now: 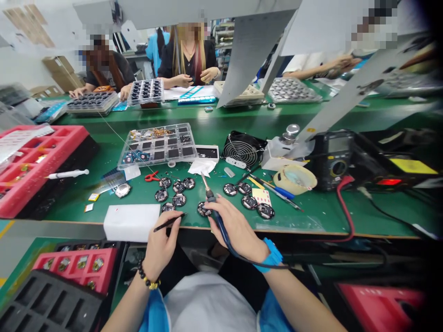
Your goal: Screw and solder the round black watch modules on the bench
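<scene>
Pinching thin black tool (169, 222) between fingers of left hand (162, 244), tip angled toward round circuit board (204, 209) lying on green mat (304, 216); wrapping right hand (236, 227) around blue-handled soldering iron (209, 196), tip raised above that board. Keeping both wrists steady and iron tip clear of other round boards (179, 199) left of that board, white foam block (131, 222) further left.

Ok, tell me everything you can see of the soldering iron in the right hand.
The soldering iron has a dark blue grip and a slim metallic shaft narrowing to a point, held above the green bench mat just short of a white tissue. The right hand clasps it near the shaft. A dark cord trails from its rear past the wrist.
</scene>
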Motion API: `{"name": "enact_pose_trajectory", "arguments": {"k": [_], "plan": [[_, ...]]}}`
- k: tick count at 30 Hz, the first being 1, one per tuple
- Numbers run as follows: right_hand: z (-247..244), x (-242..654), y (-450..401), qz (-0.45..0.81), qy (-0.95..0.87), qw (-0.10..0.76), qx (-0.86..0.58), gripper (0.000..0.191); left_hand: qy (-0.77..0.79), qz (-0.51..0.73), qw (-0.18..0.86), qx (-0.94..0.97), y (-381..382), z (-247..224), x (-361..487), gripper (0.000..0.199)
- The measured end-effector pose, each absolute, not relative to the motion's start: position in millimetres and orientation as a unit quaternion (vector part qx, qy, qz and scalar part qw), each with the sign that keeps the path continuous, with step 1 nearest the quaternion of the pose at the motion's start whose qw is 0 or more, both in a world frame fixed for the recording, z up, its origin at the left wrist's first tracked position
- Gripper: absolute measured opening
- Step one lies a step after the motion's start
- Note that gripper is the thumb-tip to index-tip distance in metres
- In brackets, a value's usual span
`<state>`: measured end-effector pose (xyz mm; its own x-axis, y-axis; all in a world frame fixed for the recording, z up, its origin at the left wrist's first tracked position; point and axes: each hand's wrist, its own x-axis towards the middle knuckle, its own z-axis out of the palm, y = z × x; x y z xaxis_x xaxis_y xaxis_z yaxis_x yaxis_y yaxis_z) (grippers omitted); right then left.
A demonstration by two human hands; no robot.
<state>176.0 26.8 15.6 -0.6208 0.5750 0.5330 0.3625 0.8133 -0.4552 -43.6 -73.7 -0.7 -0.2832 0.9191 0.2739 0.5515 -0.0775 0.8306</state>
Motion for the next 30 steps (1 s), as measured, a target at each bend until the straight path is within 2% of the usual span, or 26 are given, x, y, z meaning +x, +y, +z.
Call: {"name": "enact_pose_trajectory", "arguments": {"k": [5,9,13,17,21,25,30], "plan": [[9.2,172.0,31.1,0.136,-0.888,0.331,-0.289,0.034,0.622,0.493,0.200,0.574,-73.5,11.3,-48.3,0.029],[8.7,174.8,27.6,0.126,-0.871,0.330,-0.342,0.032,0.653,0.504,0.120,0.552,-67.1,25.2,-65.8,0.032],[5.9,179.4,26.1,0.107,-0.865,0.333,-0.359,0.034,0.700,0.386,0.008,0.601,-46.6,34.2,-82.6,0.032],[4.3,180.0,28.8,0.130,-0.858,0.344,-0.357,0.038,0.704,0.253,-0.051,0.662,-26.9,28.8,-91.0,0.020],[7.6,174.6,34.1,0.147,-0.850,0.359,-0.356,0.041,0.699,0.233,-0.048,0.675,-18.9,21.9,-94.6,0.016],[8.6,169.2,40.2,0.160,-0.854,0.351,-0.350,0.035,0.687,0.241,-0.008,0.685,-15.9,22.8,-95.4,0.015],[7.7,171.7,41.2,0.161,-0.856,0.350,-0.345,0.030,0.704,0.324,0.050,0.630,-17.7,25.9,-84.1,0.017]]}}
